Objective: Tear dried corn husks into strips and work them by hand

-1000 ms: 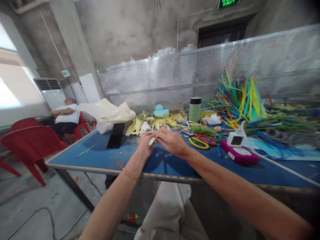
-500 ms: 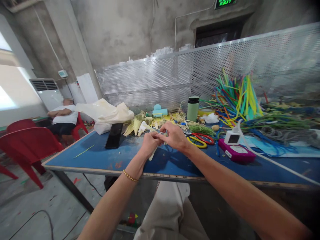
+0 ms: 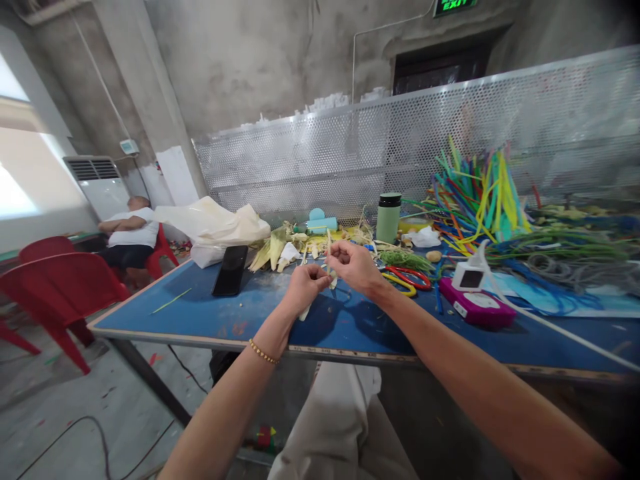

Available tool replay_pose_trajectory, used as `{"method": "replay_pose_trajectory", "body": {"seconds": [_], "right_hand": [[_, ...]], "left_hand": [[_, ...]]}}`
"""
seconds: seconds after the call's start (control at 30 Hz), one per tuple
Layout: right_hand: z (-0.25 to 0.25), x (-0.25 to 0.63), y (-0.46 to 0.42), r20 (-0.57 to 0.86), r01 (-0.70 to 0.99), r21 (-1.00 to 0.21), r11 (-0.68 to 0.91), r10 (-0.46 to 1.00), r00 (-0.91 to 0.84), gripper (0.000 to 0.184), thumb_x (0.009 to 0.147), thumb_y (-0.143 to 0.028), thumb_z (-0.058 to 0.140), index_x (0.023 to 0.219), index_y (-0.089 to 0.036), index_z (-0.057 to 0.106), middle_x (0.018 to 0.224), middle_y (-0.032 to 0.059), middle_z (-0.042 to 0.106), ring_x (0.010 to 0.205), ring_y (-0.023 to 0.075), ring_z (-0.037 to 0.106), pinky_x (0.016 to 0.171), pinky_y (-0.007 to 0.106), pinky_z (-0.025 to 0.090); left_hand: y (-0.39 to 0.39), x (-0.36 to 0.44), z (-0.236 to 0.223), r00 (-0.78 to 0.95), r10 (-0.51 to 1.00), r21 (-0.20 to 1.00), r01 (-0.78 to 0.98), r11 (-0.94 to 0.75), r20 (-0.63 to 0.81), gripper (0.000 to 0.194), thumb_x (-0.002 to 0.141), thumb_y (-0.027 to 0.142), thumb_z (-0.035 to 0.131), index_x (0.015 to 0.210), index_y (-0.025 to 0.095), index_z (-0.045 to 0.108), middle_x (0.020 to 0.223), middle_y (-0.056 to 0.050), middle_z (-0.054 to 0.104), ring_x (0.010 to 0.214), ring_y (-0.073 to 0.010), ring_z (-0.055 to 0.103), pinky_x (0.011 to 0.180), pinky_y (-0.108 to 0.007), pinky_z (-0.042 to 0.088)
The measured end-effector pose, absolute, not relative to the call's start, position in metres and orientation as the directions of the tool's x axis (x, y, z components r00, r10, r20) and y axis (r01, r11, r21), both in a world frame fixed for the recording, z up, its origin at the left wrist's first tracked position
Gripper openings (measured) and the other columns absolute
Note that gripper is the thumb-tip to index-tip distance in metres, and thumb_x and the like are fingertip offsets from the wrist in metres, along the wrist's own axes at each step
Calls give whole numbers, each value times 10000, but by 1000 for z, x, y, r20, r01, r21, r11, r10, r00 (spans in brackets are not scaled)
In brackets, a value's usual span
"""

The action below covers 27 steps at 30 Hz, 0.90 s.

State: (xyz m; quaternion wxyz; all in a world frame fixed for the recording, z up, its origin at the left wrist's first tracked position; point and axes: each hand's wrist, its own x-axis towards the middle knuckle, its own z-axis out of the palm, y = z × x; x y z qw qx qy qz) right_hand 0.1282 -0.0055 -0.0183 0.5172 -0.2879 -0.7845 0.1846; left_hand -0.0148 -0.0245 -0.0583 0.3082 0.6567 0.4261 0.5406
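My left hand (image 3: 304, 288), with a gold beaded bracelet at the wrist, is closed in a pinch above the blue table (image 3: 195, 313). From below its palm pokes the end of a pale corn husk strip (image 3: 305, 312). Close to its right, my right hand (image 3: 357, 268) is pinched too, with a thin pale husk strip (image 3: 329, 240) standing up from its fingers. A small pale bit hangs between the two hands; whether it belongs to the same strip I cannot make out. Behind them lies a pile of dried corn husks (image 3: 276, 248).
A black phone (image 3: 231, 271) and a white plastic bag (image 3: 220, 230) lie to the left. Scissors (image 3: 413, 279), a green bottle (image 3: 389, 220), a magenta box (image 3: 477, 305) with a charger, and colourful strips (image 3: 493, 200) are to the right. A person (image 3: 131, 227) sits beyond red chairs.
My hands, earlier pressed together around the husk, have drawn slightly apart. The right fingers have moved up and now hold a strip upright. The husk end under my left hand points down toward me.
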Motion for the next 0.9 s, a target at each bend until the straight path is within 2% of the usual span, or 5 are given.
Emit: {"method": "replay_pose_trajectory", "body": {"seconds": [0.17,0.4,0.53,0.73,0.9], "right_hand": [[-16,130,-12,788,296,-495,817,565,-244,72,774,-201,538,801,-167,596,692,22,618,550,108,501,529,225,405],[-14,129,-12,722,109,-641,759,645,-251,102,806,-219,508,816,-177,600,719,30,666,555,127,566,510,247,448],[-15,129,-5,718,45,-658,752,644,-266,73,761,-192,552,826,-186,584,758,33,679,595,137,599,525,249,469],[-15,132,3,770,85,-589,804,590,-244,49,715,-148,583,754,-174,573,785,35,667,633,129,593,575,248,469],[-14,134,4,765,125,-579,806,590,-259,59,733,-177,608,790,-172,594,738,30,645,641,143,590,593,263,469]], "left_hand": [[-22,-16,-60,1,894,845,324,-425,448,204,653,305,669,588,138,572,517,19,508,498,-87,415,486,-225,288],[-28,-13,-55,9,915,899,180,-399,404,188,645,296,661,588,130,593,527,5,534,499,-91,440,500,-232,326],[-31,-13,-52,34,916,906,137,-401,400,187,624,293,686,592,122,617,537,-5,552,507,-93,447,505,-234,330],[-35,-12,-50,50,927,924,78,-375,372,205,610,300,716,623,113,633,552,-10,564,518,-94,464,522,-233,355],[-35,-11,-51,77,932,934,32,-357,354,207,626,303,710,645,110,640,584,-17,577,543,-95,483,542,-231,384]]}}
